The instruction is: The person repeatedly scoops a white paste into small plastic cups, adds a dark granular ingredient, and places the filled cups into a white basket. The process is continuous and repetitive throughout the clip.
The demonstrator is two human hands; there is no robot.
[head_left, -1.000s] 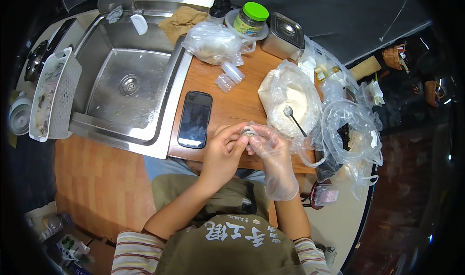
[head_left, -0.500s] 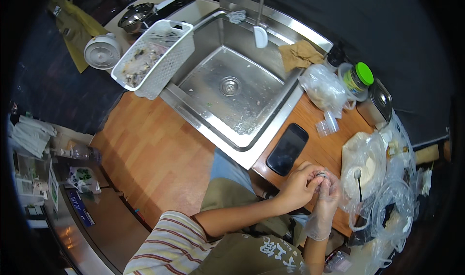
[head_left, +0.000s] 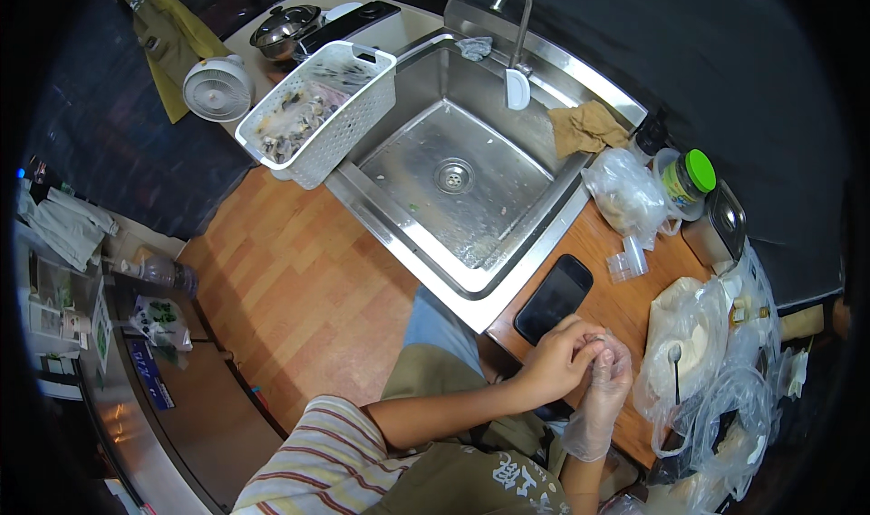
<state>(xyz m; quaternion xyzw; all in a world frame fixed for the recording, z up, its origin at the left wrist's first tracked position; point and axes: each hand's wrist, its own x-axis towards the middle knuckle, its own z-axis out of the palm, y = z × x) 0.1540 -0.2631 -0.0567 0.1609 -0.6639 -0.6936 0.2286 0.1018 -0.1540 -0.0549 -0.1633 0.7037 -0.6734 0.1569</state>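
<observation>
Over the wooden counter, my two hands meet fingertip to fingertip. My bare left hand [head_left: 555,363] is closed, its thumb and fingers pinched against the other hand. A clear disposable glove covers my right hand [head_left: 605,386], whose fingers are also curled in. Whatever small thing they hold between them is hidden by the fingers. Just beyond my left hand lies a black phone [head_left: 554,298]. Right of the gloved hand sits an open plastic bag of white powder [head_left: 689,347] with a dark-handled spoon [head_left: 675,370] in it.
A steel sink [head_left: 412,234] with a faucet [head_left: 521,34] lies ahead. On its left edge stands a white basket [head_left: 349,107] with clumped contents. A brown cloth [head_left: 589,128], a knotted plastic bag [head_left: 625,193], a green-lidded jar [head_left: 693,175] and a steel container [head_left: 716,229] line the right side.
The whole view has shifted, so the surroundings sit lower and further right. My hands stay together; the small greyish thing glimpsed between the fingertips is now covered.
</observation>
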